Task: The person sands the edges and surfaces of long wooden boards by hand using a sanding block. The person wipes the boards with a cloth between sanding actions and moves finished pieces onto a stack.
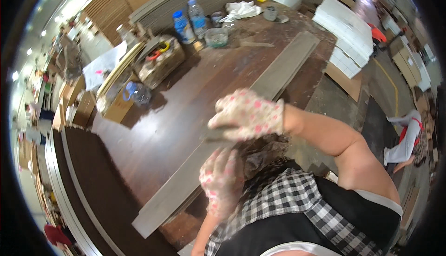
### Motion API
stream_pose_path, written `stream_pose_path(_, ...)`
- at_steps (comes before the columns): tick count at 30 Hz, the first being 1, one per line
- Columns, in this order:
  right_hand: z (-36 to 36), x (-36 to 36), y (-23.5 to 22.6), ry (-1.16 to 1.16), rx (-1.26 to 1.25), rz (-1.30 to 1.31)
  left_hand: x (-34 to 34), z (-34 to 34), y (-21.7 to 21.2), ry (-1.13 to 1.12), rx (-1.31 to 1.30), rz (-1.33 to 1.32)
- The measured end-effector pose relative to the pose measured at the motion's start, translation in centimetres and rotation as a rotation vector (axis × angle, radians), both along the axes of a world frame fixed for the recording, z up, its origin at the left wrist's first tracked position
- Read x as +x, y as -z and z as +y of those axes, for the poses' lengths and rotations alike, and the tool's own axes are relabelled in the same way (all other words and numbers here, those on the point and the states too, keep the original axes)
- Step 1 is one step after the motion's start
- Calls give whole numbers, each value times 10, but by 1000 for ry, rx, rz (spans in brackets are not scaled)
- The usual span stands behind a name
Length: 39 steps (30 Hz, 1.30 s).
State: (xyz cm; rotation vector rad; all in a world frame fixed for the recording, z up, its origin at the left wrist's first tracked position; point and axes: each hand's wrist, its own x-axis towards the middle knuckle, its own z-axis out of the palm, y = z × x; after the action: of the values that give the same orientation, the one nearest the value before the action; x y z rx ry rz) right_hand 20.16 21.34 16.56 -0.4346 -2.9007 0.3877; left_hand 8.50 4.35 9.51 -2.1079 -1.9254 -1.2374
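A long, narrow grey board (174, 184) runs diagonally across the brown worktable, from near left to far right. My left hand (222, 179), in a white glove with pink spots, grips the board's near edge with its fingers bent over the top; its thumb is hidden. Just beyond it, my right hand (248, 114), gloved alike, is above the board's middle. Its fingers are closed around a small dark thing (214, 136), blurred and mostly covered, that I cannot make out. Beneath the long board at least one more board edge shows.
Two blue-labelled bottles (197, 19) and a clear plastic tub (216, 38) stand at the table's back. To the left are a box with scissors (160, 58) and a jug with a blue handle (138, 93). White stacked panels (346, 38) stand right; another person (406, 135) is beyond.
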Motion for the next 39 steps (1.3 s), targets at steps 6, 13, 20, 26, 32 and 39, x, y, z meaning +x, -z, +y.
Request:
stream_pose_path(6,63,93,-42,471,304,-156,-11,6,-1,-50,-112,36)
stream_pose_path(13,55,74,-27,410,126,-131,-28,12,-16,-159,-265,150)
stream_pose_path(20,149,188,-63,956,379,-206,-32,3,-14,-108,-274,140)
stream_pose_path(26,103,150,-45,913,310,-128,-26,0,-21,-38,-138,107)
stream_pose_path(32,6,65,-16,510,168,88,-31,-55,8,31,69,74)
stream_pose_path(39,-79,-38,12,40,0,135,-12,-79,14,-114,81,48)
